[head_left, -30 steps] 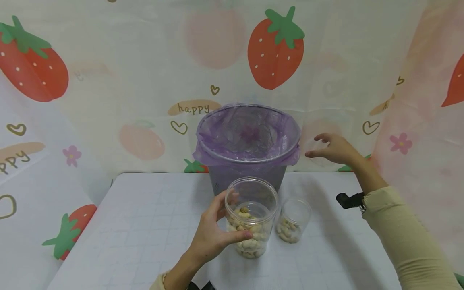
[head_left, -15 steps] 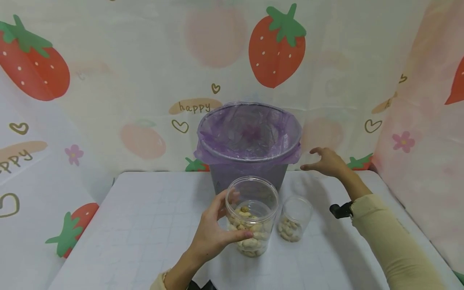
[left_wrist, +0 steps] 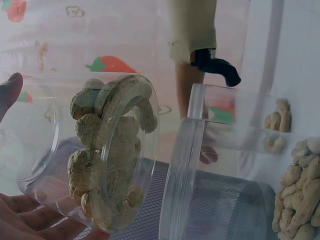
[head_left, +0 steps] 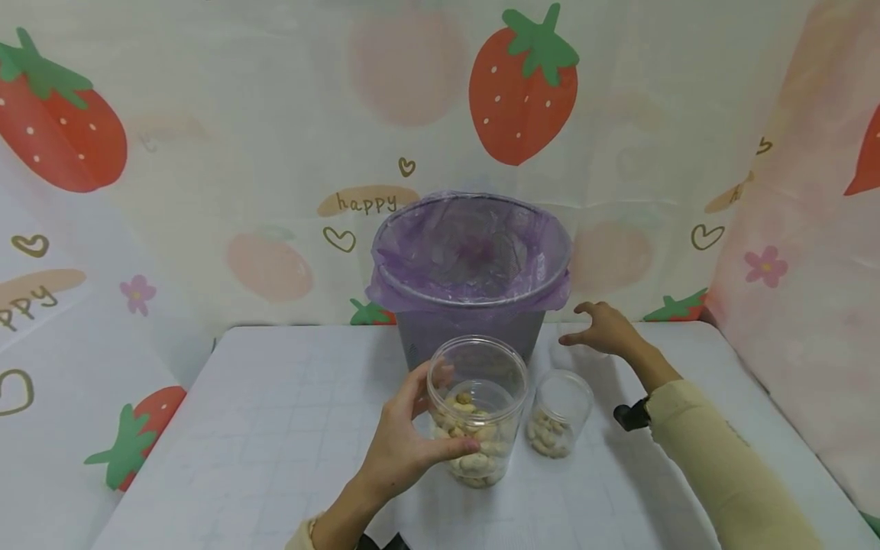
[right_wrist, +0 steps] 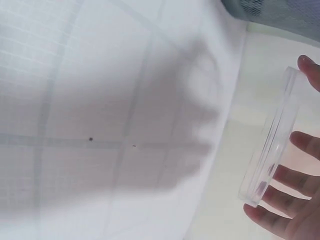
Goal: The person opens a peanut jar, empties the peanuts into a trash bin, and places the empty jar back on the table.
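Observation:
My left hand [head_left: 406, 439] grips a clear plastic jar [head_left: 477, 374] with unshelled peanuts at its bottom. In the left wrist view, this jar [left_wrist: 50, 130] is upright, its base a little above the rim of another clear jar [left_wrist: 182, 175] of peanuts. That second jar stands mostly hidden behind the held one in the head view. A smaller jar [head_left: 558, 409] with some peanuts stands open to the right. My right hand [head_left: 608, 328] is beyond it. The right wrist view shows its thumb and fingers holding a clear round lid [right_wrist: 270, 140] by the edge; from the head the lid hardly shows.
A grey mesh bin [head_left: 422, 336] lined with a purple bag [head_left: 474, 298] stands behind the jars. The white table [head_left: 275, 428] extends left and right of them. Printed strawberry cloth [head_left: 275, 114] hangs behind the table's far edge and at both sides.
My right hand has come down and leftward, from beside the bin's rim to lower over the table's far right part. The left hand and its jar have stayed in place.

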A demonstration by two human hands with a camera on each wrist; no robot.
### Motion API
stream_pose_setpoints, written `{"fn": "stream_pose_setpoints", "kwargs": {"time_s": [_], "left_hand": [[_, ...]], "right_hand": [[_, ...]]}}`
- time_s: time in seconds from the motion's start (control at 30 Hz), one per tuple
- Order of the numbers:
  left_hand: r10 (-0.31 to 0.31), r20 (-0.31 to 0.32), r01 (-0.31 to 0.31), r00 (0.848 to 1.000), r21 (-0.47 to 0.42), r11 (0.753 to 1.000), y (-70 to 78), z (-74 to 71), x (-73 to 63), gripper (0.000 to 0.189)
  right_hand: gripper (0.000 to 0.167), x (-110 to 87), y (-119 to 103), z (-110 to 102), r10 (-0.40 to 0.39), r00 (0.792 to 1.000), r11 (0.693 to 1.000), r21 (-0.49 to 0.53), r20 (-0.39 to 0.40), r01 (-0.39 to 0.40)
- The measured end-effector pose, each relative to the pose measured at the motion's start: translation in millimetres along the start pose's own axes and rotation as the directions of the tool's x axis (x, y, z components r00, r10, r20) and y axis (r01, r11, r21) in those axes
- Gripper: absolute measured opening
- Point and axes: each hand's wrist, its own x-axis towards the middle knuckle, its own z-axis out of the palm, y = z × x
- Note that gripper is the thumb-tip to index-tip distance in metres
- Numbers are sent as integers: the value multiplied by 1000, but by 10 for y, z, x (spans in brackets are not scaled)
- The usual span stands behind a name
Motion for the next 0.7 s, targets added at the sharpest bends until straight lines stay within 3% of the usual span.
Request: {"fn": "stream_pose_setpoints", "kwargs": {"time_s": [0.7], "left_hand": [[-19, 8, 19, 1000, -3, 1000, -31, -4, -18, 93]], "right_hand": [[86, 73, 142, 369, 53, 996, 997, -67, 68, -49]]}}
